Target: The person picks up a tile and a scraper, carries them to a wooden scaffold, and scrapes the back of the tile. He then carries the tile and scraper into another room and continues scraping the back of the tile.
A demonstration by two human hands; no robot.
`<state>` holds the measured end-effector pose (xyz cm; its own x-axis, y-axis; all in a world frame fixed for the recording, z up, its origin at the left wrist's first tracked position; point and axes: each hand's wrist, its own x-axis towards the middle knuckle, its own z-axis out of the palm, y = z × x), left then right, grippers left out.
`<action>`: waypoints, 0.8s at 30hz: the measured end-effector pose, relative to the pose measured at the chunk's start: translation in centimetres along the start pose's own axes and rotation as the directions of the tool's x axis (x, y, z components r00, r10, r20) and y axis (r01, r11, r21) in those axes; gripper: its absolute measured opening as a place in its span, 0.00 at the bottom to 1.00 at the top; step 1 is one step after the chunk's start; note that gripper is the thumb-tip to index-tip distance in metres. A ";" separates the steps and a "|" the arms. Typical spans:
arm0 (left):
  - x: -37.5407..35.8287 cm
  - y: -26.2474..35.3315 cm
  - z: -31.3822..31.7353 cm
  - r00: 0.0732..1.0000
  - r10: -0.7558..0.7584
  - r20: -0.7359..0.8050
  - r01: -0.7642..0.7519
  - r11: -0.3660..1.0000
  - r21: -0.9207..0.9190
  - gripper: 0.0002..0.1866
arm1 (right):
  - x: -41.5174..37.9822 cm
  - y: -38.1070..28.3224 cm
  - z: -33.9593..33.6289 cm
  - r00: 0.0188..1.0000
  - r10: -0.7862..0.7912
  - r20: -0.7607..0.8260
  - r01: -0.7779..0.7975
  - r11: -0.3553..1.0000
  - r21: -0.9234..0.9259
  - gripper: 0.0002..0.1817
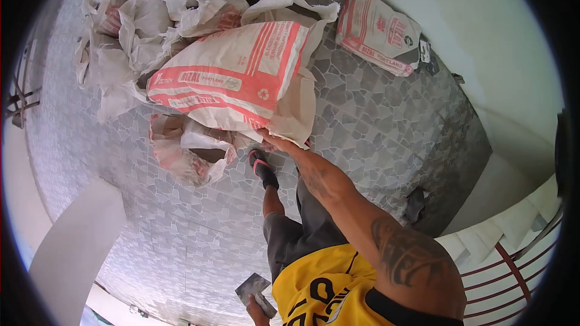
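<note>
The large Rizal bag (232, 75) lies by the white sacks (142, 27) on the tiled floor (362, 127), away from its wall-side edge. The right hand (275, 140) has fingers clamped on its margin; the left hand (257, 310) (low down) grips a flat plate (249, 290).

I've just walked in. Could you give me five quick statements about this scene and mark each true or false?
1. The right hand is at the edge of the big sack. True.
2. The left hand is empty. False: it holds a flat, dark piece.
3. Another sack lies near the wall. True.
4. The person's shirt is green. False: it is yellow.
5. The floor has a stone-like pattern. True.
</note>
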<state>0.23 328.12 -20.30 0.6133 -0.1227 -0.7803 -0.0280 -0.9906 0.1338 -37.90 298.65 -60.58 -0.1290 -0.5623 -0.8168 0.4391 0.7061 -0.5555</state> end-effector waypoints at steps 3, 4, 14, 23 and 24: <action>-0.1 1.8 -0.7 0.999 0.037 0.017 -0.037 0.999 0.002 0.22 | -1.0 -3.5 2.5 0.994 -0.112 0.002 0.111 0.991 0.080 0.20; 0.0 2.6 -1.2 0.999 0.044 0.028 -0.045 0.999 0.003 0.22 | -1.6 -5.3 3.0 0.993 -0.116 0.009 0.115 0.987 0.110 0.20; 5.7 11.3 -4.2 0.926 0.292 0.241 -0.295 0.955 -0.023 0.22 | -21.7 -13.3 -2.0 1.000 -0.007 -0.013 0.012 0.934 0.357 0.18; 11.7 21.9 -5.2 0.724 0.512 0.462 -0.646 0.738 0.194 0.21 | -47.2 -3.3 -3.2 0.963 -0.030 -0.267 0.150 0.883 0.445 0.20; 11.9 23.3 -4.8 0.680 0.532 0.505 -0.691 0.696 0.197 0.21 | -48.8 -2.1 -2.8 0.956 -0.010 -0.294 0.157 0.863 0.481 0.19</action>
<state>10.68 303.91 -23.58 0.0031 -0.6405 -0.7679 -0.5989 -0.6162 0.5115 -35.01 325.79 -19.96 -0.3889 -0.4179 -0.8210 0.7862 0.3141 -0.5323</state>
